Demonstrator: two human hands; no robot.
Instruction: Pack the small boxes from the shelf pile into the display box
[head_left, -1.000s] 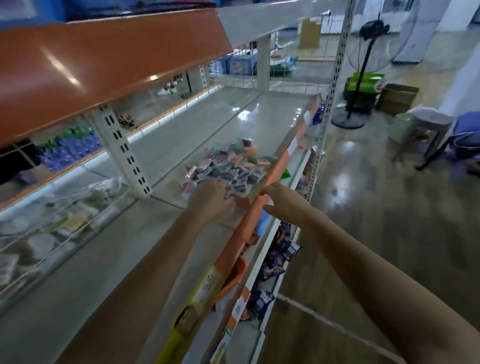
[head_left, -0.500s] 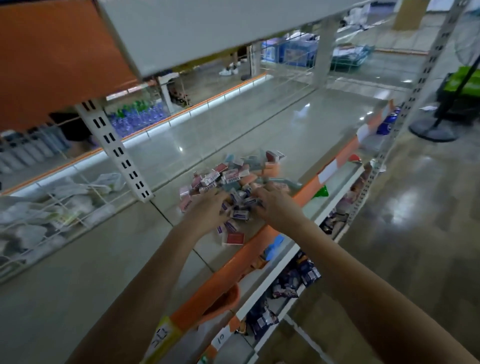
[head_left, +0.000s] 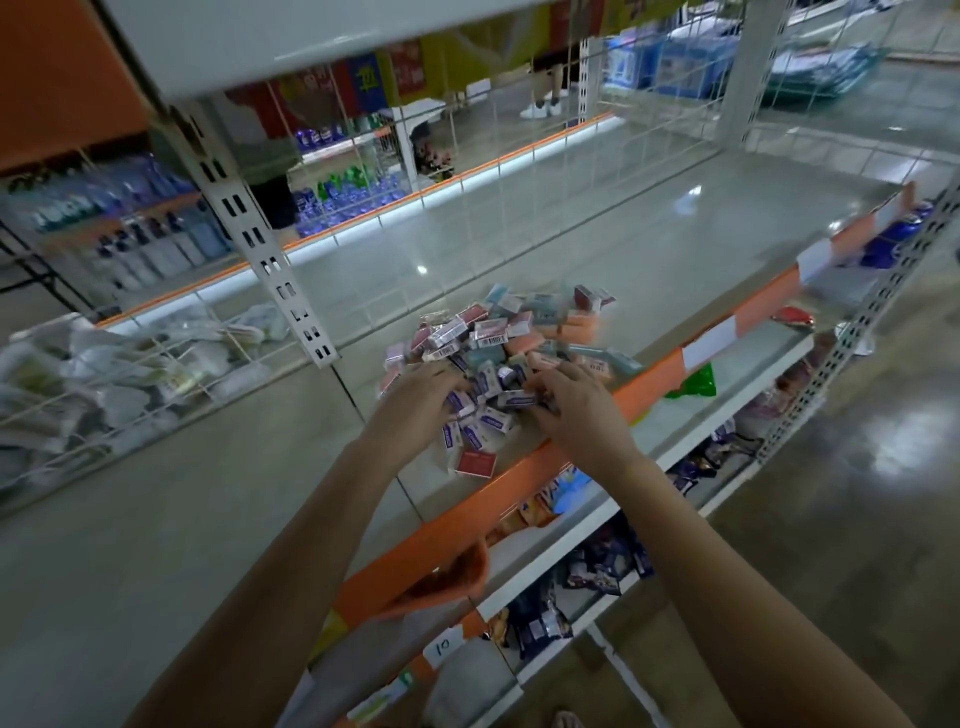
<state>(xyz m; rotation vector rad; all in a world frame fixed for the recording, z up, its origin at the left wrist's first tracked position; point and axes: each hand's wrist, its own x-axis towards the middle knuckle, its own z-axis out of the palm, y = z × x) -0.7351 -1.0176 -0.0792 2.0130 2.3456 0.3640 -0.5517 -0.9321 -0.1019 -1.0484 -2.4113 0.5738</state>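
1. You stand at a shop shelf, pale and glossy, with an orange strip along its front edge and a wire grid at the back.
2. The pile of small boxes sits near the front edge, toward the right half of the shelf. A few boxes have spilled loose on the near side, and one red box lies apart, closest to the front edge.
3. Your left hand rests on the pile's near left side, fingers curved down over the boxes. Whether they have pinched any yet I cannot tell, as the fingertips are hidden.
4. Your right hand is on the near right side, fingers curled into the boxes and touching a purple and white one. A firm hold is not visible.
5. No display box shows in this view, so packing looks not yet begun and this reads as the gathering step.
6. To do it well, draw both hands inward and scoop from underneath, cupping the boxes between your palms instead of pinching from above.
7. Take a modest handful, since these light boxes will likely slide over one another on the slick shelf.
8. Keep the sweep away from the front edge, or strays may tip onto the lower shelf.
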